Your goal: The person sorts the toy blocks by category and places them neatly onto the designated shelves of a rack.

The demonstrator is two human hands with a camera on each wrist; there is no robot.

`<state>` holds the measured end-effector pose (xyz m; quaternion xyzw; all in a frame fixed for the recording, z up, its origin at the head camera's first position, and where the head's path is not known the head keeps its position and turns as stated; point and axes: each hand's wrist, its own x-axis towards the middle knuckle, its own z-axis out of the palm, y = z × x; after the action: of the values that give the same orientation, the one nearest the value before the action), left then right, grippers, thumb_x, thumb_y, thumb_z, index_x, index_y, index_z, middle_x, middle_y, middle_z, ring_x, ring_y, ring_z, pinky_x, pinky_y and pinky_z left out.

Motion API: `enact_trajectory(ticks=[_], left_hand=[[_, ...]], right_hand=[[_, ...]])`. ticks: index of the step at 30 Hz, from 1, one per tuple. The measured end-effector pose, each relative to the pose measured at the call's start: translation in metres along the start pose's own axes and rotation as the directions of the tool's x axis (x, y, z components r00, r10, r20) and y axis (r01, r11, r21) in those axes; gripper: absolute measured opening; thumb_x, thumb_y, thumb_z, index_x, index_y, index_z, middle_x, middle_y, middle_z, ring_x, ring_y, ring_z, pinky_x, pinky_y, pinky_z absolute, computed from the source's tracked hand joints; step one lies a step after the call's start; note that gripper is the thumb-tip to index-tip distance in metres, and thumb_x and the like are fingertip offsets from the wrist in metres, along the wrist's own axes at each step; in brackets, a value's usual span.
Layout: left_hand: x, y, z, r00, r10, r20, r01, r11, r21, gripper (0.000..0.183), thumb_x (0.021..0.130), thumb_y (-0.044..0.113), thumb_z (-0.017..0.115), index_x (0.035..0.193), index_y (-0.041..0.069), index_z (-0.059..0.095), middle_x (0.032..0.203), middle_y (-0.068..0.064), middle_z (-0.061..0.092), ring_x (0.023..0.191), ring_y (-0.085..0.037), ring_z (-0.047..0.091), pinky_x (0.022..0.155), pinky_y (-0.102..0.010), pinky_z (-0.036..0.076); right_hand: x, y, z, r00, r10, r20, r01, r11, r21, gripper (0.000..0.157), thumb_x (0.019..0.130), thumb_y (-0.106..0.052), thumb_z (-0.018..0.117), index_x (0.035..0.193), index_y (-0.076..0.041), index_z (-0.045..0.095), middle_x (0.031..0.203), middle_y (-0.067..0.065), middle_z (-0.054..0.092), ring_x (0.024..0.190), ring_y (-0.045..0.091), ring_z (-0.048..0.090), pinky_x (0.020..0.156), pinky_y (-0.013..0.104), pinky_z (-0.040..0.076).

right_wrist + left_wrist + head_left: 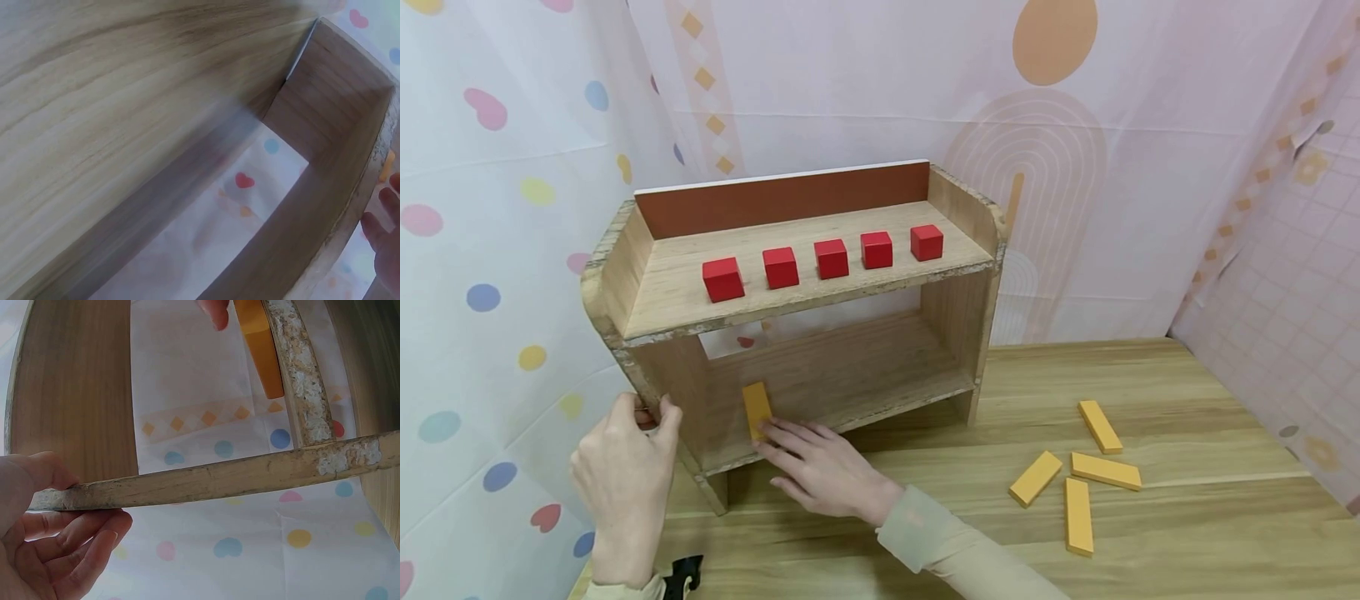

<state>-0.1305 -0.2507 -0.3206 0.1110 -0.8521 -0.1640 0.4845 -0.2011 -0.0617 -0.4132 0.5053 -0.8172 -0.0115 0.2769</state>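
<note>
Bare right hand, long beige right sleeve, wide grey-green cuff. Bare left hand, beige left sleeve, black fitting beside it, unclear.

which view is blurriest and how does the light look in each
Right wrist: softest, the table grain smeared, with a hazy grey band across it; left wrist: fairly clear but slightly hazy, the curtain pale against the darker shelf; head: sharpest, red cubes crisp and evenly lit, the lower board dimmer beneath the upper one.
</note>
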Motion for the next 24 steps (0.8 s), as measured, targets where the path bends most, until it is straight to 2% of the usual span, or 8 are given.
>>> enact_trajectory(ticks=[3,8,16,22,24], left_hand=[[0.000,0.000,0.000,1.000,-0.001,0.003,0.001,1.000,0.000,0.022,0.083,0.012,0.060,0.072,-0.007,0.058,0.060,-0.025,0.063,0.042,-0.040,0.052,0.037,-0.042,0.033],[-0.001,0.000,0.000,1.000,-0.006,0.009,0.006,1.000,0.000,0.022,0.083,0.013,0.061,0.072,-0.007,0.059,0.061,-0.026,0.063,0.042,-0.040,0.053,0.036,-0.041,0.032],[0.000,-0.001,0.000,1.000,0.000,-0.003,0.000,1.000,-0.004,0.022,0.083,0.013,0.060,0.072,-0.006,0.058,0.060,-0.025,0.063,0.042,-0.040,0.052,0.036,-0.041,0.031],[0.000,-0.001,0.001,1.000,0.006,-0.007,-0.006,1.000,-0.009,0.022,0.083,0.013,0.060,0.071,-0.006,0.058,0.060,-0.026,0.063,0.042,-0.040,0.052,0.036,-0.041,0.031],[0.000,-0.001,0.001,1.000,0.006,-0.006,-0.006,1.000,-0.007,0.022,0.083,0.013,0.060,0.071,-0.006,0.058,0.060,-0.025,0.063,0.041,-0.040,0.052,0.036,-0.041,0.031]], right_hand=[[-0.004,0.003,-0.003,1.000,0.000,-0.018,0.000,1.000,0.025,0.049,0.100,-0.041,0.039,0.145,-0.022,0.039,0.152,-0.004,0.038,0.140,0.011,0.037,0.111,0.028,0.035],[-0.014,0.011,-0.004,0.998,0.013,-0.061,-0.004,0.990,0.140,0.044,0.099,-0.036,0.043,0.141,-0.021,0.045,0.146,-0.003,0.046,0.137,0.012,0.041,0.110,0.029,0.036],[-0.030,0.028,-0.002,0.990,0.057,-0.130,-0.016,0.954,0.299,0.040,0.096,-0.028,0.053,0.134,-0.018,0.053,0.137,-0.003,0.055,0.128,0.011,0.050,0.107,0.028,0.040],[-0.043,0.042,-0.004,0.970,0.079,-0.231,0.017,0.923,0.385,0.035,0.094,-0.023,0.056,0.127,-0.012,0.058,0.128,0.001,0.061,0.118,0.012,0.057,0.104,0.024,0.042],[-0.048,0.046,-0.005,0.965,0.100,-0.242,0.015,0.901,0.434,0.034,0.094,-0.022,0.057,0.126,-0.011,0.058,0.126,0.002,0.062,0.116,0.013,0.058,0.102,0.023,0.043]])
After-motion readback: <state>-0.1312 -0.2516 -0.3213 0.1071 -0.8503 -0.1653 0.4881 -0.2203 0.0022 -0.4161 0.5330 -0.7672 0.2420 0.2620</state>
